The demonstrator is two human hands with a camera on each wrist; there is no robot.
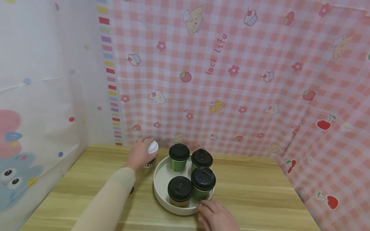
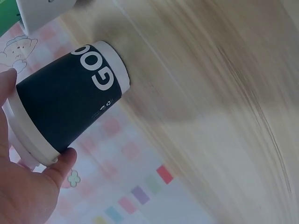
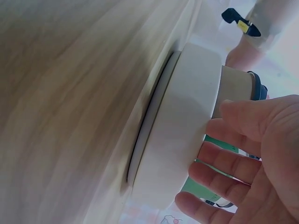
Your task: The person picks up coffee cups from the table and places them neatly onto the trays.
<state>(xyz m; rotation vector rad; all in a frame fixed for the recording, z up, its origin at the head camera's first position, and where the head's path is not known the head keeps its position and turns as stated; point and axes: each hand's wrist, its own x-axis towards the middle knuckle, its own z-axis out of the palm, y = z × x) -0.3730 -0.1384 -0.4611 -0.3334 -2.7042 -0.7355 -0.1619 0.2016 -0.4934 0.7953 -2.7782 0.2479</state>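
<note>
My left hand [image 1: 140, 155] grips a paper cup [image 2: 70, 100] by its lidded end, just left of the tray. The cup has a white lid [image 1: 153, 147], a black sleeve with white lettering and a white base; the palm and fingers partly cover it in the head view. My right hand [image 1: 217, 215] is at the near right side of a round white tray [image 1: 162, 195], its relaxed fingers [image 3: 219, 161] against the rim in the right wrist view. On the tray stand several black-lidded paper cups, including a green one [image 1: 178, 164] at the back and a brown one [image 1: 180, 202] in front.
The wooden table [image 1: 248, 189] extends on both sides of the tray. A pink checked cloth [image 1: 202, 122] hangs behind it, with a white patterned cloth [image 1: 57, 96] on the left. A small dark thing [image 1: 131, 190] shows beside my left sleeve.
</note>
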